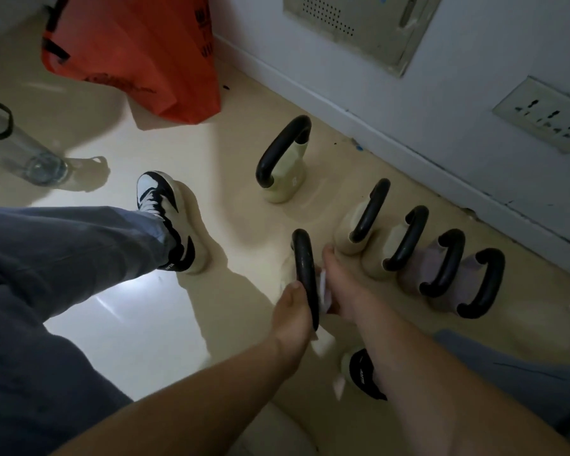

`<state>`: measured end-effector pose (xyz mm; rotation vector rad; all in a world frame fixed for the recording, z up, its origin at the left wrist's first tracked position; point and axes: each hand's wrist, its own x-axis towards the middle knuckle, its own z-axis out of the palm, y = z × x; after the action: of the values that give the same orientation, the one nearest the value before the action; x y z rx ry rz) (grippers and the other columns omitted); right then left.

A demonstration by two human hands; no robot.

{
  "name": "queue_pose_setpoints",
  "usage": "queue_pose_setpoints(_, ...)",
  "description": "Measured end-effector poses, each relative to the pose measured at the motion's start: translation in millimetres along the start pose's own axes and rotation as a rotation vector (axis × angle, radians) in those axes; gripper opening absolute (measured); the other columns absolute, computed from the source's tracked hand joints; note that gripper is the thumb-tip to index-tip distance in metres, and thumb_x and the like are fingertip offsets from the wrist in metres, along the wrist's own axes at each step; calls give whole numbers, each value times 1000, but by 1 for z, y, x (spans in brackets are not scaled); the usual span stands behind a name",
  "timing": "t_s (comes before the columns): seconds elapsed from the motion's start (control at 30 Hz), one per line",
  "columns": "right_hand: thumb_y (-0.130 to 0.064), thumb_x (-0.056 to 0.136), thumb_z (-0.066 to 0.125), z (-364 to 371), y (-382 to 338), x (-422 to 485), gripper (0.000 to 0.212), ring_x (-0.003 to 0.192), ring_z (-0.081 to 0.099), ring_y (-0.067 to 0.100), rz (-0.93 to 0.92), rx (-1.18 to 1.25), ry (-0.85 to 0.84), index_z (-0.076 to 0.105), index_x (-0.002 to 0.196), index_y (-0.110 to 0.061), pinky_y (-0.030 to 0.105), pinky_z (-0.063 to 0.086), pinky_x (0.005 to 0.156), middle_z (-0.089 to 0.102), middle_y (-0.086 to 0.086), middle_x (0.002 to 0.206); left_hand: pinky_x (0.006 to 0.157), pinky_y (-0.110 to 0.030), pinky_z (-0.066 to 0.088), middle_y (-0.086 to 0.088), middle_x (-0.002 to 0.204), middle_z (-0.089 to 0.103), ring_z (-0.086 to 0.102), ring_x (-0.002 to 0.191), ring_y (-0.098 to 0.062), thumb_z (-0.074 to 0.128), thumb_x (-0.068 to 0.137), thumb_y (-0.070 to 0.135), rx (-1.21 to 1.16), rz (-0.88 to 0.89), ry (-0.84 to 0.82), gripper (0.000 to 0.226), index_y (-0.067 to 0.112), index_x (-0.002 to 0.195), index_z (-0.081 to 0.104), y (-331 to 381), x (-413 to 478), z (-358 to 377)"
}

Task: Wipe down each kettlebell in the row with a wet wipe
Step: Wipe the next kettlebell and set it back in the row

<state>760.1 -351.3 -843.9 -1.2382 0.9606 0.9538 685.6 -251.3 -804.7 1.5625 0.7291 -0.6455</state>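
I see my left hand (290,311) with its fingers curled around the black curved handle of a cream kettlebell (305,274), which stands on the beige floor (145,324). Just right of these fingers, my right hand (343,287) pinches a white wet wipe (323,291) against the handle. Beyond the right fingers four more kettlebells (408,248) stand in a row near the white wall (441,93).

I see a glossy cream floor (112,324), a pale grey wall (441,103), its white skirting board (310,83) and a cream wall socket (543,115).
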Motion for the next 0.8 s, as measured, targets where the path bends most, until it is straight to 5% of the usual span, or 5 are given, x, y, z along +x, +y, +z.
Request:
queue_pose_setpoints(0.2,-90,62,68,7,7,-10,89,115,67,25,-156,-197,-45,70,123,-26,45,48,108,75,4,121,83,-38,58,7,116,65,64,99,-12,38,102,52,159,156,-100,34,38,133,39,-20,6,-3)
queue_pose_setpoints(0.37,-76,69,71,15,2,-8,80,110,69,30,-248,-246,102,69,117,-12,48,57,95,74,9,122,55,-35,52,-10,93,68,66,73,-20,49,97,38,146,185,-106,25,23,118,49,2,27,-4)
queue_pose_setpoints(0.57,-43,88,73,21,-17,-21,92,142,45,27,-445,-236,238,24,163,-20,44,43,113,41,6,159,71,-45,56,-8,90,68,65,76,-16,49,94,32,387,321,-163,28,9,109,55,20,49,-23)
queue_pose_setpoints(0.73,-40,92,62,31,-21,-21,47,100,56,26,-325,-240,245,45,126,-14,45,54,90,56,9,120,86,-36,51,1,109,65,62,99,-18,47,103,37,634,335,-224,23,20,117,55,34,56,-59)
queue_pose_setpoints(0.8,-41,91,58,38,-20,-16,53,94,58,26,-327,-285,286,45,128,-6,40,53,82,60,11,115,82,-33,49,4,107,66,62,96,-16,35,105,48,573,308,-222,35,25,116,59,34,52,-68)
